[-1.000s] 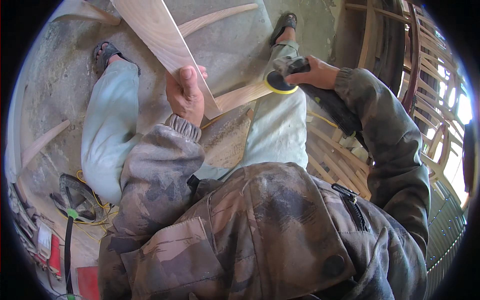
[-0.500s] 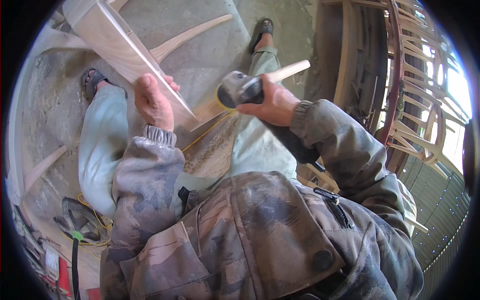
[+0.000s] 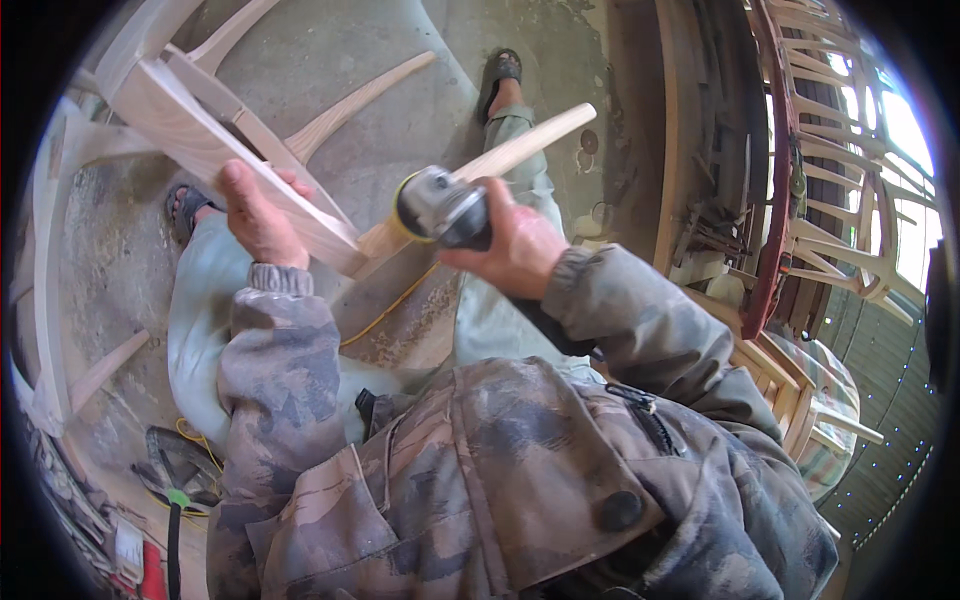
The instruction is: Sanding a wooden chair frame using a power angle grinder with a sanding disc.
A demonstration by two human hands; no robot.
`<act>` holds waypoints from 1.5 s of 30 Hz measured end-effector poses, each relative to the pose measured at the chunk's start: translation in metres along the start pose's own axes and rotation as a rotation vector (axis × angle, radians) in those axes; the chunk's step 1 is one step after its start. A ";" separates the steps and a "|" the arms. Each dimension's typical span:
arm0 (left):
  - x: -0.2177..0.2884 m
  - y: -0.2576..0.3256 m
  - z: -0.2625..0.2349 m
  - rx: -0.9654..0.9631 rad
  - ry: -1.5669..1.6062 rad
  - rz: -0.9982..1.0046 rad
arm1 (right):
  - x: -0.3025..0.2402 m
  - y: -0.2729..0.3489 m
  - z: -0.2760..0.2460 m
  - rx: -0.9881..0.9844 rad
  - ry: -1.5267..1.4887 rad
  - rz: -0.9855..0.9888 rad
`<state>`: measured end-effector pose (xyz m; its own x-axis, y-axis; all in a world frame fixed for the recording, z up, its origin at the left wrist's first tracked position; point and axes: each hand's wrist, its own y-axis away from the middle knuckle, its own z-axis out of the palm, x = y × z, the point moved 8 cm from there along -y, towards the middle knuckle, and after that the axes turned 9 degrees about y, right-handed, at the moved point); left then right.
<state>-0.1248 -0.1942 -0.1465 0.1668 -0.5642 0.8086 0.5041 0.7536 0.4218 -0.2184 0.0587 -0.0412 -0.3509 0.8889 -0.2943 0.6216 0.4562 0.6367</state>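
In front of me is a pale wooden chair frame (image 3: 190,130) with tapered legs, one leg (image 3: 535,138) reaching away to the right. My left hand (image 3: 262,215) is closed round the frame's flat rail, thumb on top and fingertips showing on the far side. With my right hand (image 3: 510,235) I grip an angle grinder (image 3: 445,205) by its dark body. Its metal head and yellow-edged disc are against or very close to the wood where the rail meets the leg; the exact contact is hidden.
Stacked wooden chair frames (image 3: 835,150) stand at the right behind a dark red bar (image 3: 775,200). A yellow cord (image 3: 390,305) runs over the concrete floor (image 3: 330,50). At lower left lies a dark spoked thing (image 3: 170,465) beside a green-ended black hose or cable (image 3: 177,500).
The grinder and my right hand have shifted left, along the leg toward the rail joint. My left hand and the frame also sit farther left in view, partly because the view has turned.
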 end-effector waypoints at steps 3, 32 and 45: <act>0.004 -0.011 0.002 0.025 -0.014 -0.005 | 0.012 -0.001 -0.023 0.093 0.004 0.034; 0.026 -0.026 0.030 -0.037 0.071 -0.229 | -0.024 0.070 -0.067 0.260 -0.185 -0.157; 0.030 -0.027 0.037 -0.037 0.070 -0.238 | -0.037 0.057 -0.042 0.227 -0.214 -0.230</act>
<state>-0.1648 -0.2190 -0.1188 0.0977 -0.7473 0.6573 0.5665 0.5847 0.5806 -0.1994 0.0502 0.0365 -0.3604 0.7396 -0.5685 0.6912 0.6210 0.3697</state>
